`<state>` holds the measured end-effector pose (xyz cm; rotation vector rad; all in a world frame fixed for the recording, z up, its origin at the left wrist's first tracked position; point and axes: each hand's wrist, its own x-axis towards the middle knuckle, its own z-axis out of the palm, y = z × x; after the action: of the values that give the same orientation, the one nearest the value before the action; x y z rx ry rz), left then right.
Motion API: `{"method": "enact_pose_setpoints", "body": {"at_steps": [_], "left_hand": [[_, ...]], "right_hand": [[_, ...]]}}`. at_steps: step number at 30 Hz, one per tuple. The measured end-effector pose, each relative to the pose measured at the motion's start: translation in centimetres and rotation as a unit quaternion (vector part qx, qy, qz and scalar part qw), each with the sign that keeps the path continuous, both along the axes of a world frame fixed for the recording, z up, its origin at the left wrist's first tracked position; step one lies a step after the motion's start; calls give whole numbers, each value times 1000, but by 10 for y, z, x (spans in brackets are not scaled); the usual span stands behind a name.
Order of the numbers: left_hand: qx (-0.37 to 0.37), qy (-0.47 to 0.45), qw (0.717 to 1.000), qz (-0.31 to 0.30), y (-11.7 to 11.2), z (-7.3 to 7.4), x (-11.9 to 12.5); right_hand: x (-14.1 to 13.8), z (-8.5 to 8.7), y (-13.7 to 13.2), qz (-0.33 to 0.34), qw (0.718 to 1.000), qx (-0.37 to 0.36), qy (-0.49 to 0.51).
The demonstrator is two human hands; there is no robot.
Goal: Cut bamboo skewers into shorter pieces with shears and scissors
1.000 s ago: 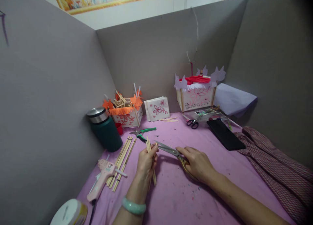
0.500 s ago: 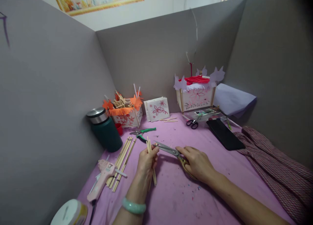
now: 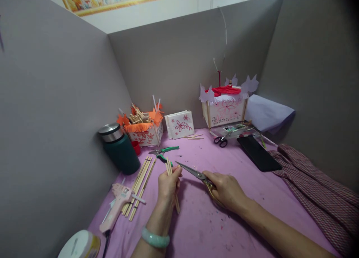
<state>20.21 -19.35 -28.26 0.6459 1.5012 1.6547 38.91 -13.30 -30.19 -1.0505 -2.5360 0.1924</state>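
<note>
My left hand (image 3: 167, 184) is closed round a small bundle of thin wooden sticks (image 3: 169, 167), which poke out above and below the fist. My right hand (image 3: 226, 189) grips the handles of large metal scissors (image 3: 193, 171), whose blades point left toward the top of the sticks, close beside my left fingers. Both hands hover just over the purple table cover (image 3: 202, 220). A green bangle (image 3: 155, 238) sits on my left wrist.
Loose sticks (image 3: 141, 185) and a pink glue gun (image 3: 119, 200) lie at the left, near a dark green flask (image 3: 119, 149). Green-handled pliers (image 3: 162, 152), two decorated paper boxes (image 3: 144, 129) (image 3: 226, 108), small black scissors (image 3: 220, 140), a black phone (image 3: 256, 153) and checked cloth (image 3: 316, 194) surround the hands.
My left hand has shifted the stick bundle slightly. The scissor blades have tilted a little lower toward the sticks. Otherwise the scene is the same.
</note>
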Motion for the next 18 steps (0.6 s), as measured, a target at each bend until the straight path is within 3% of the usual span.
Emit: {"method": "enact_pose_setpoints", "body": {"at_steps": [8, 18], "left_hand": [[11, -66, 996, -54, 2, -3, 0], [9, -86, 995, -54, -1, 2, 0]], "right_hand": [[3, -9, 8, -21, 999, 19, 27], [2, -7, 6, 3, 998, 51, 20]]}}
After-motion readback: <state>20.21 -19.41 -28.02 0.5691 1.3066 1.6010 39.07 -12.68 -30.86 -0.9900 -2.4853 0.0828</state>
